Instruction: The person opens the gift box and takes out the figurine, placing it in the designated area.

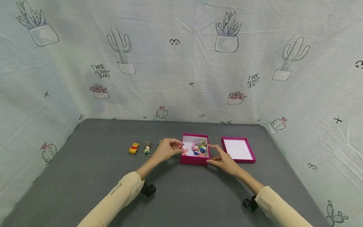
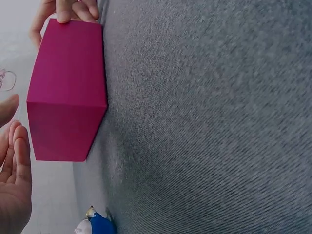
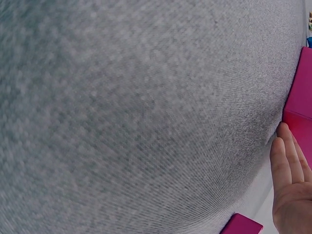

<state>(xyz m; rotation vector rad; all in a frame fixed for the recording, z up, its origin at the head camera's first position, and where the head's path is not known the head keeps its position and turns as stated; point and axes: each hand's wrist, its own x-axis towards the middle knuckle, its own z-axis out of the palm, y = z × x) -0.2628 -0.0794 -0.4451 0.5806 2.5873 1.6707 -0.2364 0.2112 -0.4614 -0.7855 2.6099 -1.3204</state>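
Note:
An open pink box (image 1: 194, 161) with a white inside holds several small figures, among them a pink one (image 1: 185, 152) at its left side and a blue and pink cluster (image 1: 200, 148). My left hand (image 1: 167, 150) is over the left rim, fingertips beside the pink one. The left wrist view shows a gap between the thumb and fingers of that hand (image 2: 14, 185), with nothing visible in it. My right hand (image 1: 225, 162) touches the box's right side and front corner; in the right wrist view the fingers of this hand (image 3: 295, 195) lie straight against the box (image 3: 300, 97).
A pink-rimmed lid (image 1: 238, 149), white inside, lies to the right of the box. On the grey table (image 1: 85, 176) at the left stand a yellow bear figure (image 1: 134, 148) and a green-clothed figure (image 1: 147, 149). A blue and white figure (image 2: 101, 224) is near the left hand.

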